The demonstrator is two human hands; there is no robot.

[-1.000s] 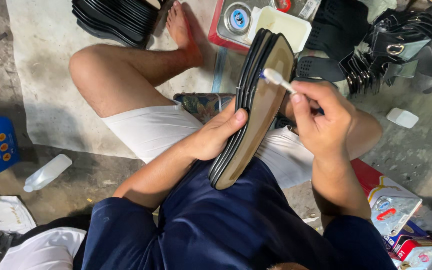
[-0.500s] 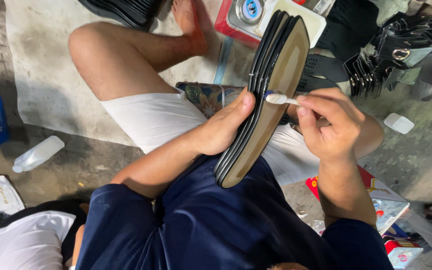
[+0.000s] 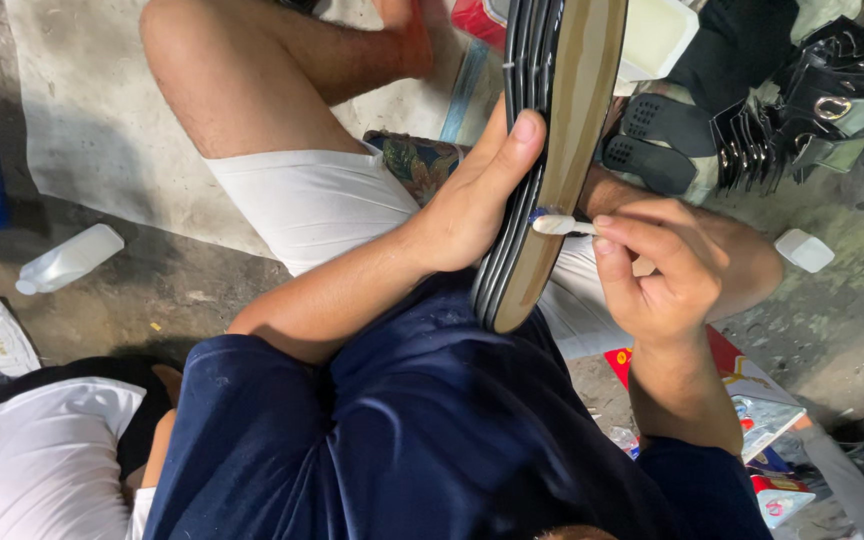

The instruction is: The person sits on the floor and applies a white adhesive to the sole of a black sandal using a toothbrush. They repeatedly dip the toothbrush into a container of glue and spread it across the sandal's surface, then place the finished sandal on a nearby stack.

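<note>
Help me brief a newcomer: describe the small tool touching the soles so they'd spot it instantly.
Start at the stack of soles upright on the lap. The right hand pinches a short white brush against the tan top sole, the only white stick there.

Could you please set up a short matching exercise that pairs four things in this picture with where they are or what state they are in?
Things:
1. left hand
2. right hand
3. white bottle
4. soles

Places or states:
A. lying on the ground at the left
B. pinching a small white brush
C. stacked on edge, tan face toward the brush
D. gripping the stack from the side

Pairs: 1-D, 2-B, 3-A, 4-C
</note>
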